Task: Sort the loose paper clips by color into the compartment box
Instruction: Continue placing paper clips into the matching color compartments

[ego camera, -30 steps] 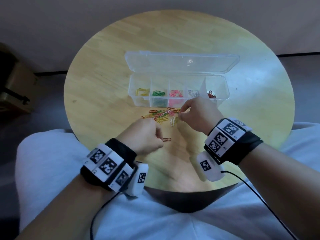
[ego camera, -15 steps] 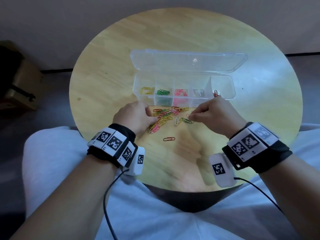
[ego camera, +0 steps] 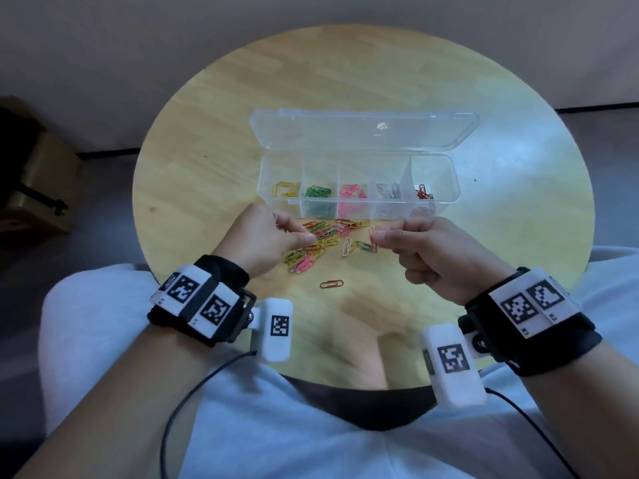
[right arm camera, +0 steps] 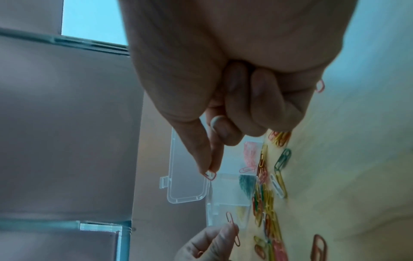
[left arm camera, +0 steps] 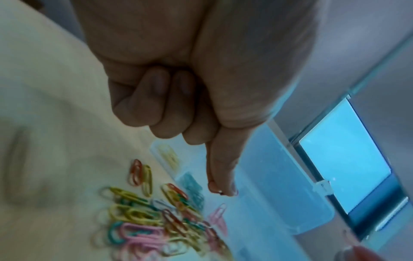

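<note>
Pinching red clips: left hand [ego camera: 266, 236], right hand [ego camera: 432, 257].

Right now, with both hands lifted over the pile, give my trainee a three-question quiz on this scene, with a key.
1. True or false: the compartment box has its lid shut.
2. Which colour of clips lies in the box's second compartment from the left? A) green B) blue C) black
3. Fill in: the right hand and the left hand each pinch a ____ paper clip.

Key
1. False: the lid lies open behind the box.
2. A: the green clips sit between the yellow clips and the pink clips.
3. Red: one red clip shows at the right fingertips, another red clip at the left.
</note>
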The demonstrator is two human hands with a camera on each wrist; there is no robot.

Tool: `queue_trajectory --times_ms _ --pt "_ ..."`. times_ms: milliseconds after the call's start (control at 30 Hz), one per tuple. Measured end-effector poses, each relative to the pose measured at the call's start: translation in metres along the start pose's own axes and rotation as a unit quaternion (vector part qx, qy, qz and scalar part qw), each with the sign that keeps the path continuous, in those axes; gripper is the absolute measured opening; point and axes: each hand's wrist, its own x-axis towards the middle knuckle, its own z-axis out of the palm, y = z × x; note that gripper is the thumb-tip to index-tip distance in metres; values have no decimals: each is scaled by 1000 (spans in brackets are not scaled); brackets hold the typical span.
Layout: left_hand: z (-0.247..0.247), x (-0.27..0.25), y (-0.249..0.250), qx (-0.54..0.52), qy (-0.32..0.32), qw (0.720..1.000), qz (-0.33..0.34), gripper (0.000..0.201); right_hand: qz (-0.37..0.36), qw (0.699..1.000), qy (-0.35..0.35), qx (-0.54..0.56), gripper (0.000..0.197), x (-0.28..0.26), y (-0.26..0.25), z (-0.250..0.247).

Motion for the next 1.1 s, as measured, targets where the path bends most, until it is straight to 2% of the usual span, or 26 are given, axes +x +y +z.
queue_trajectory --times_ms 67,133,200,300,367,433,467,567,600,733,833,933,1100 --pt "-2 -4 1 -52 -16 998 18 11 5 1000 -11 20 16 0 -1 1" --pt "-3 -7 4 -84 -23 996 26 12 9 999 -14 31 32 2 -1 2" --pt "-3 -8 7 -125 -44 991 22 15 20 998 -20 56 39 2 -2 5" --pt "-3 -7 9 -254 -121 959 -3 28 54 990 -41 125 25 3 -3 9" --pt "-4 -8 11 -319 -160 934 -8 16 67 978 -63 186 13 3 -6 11" --pt "-2 -11 13 -356 -180 917 7 14 64 968 -80 228 11 4 -9 13" --pt "-1 -11 13 -363 -176 915 14 19 58 965 -86 241 13 4 -10 15" --pt "4 -10 12 -336 -112 935 29 48 29 954 -102 280 19 7 -13 20" --pt "5 -9 12 -329 -96 939 37 49 20 951 -107 290 19 7 -16 21" --pt "1 -9 17 -351 -75 932 59 42 -4 951 -109 290 24 11 -30 26" --pt "-1 -10 19 -361 -82 927 63 38 16 959 -66 274 35 18 -39 30" --pt "4 -7 16 -330 -94 938 52 30 47 965 -16 256 41 27 -45 31" --pt "15 -6 13 -242 -147 959 20 31 71 969 12 238 32 34 -63 30"
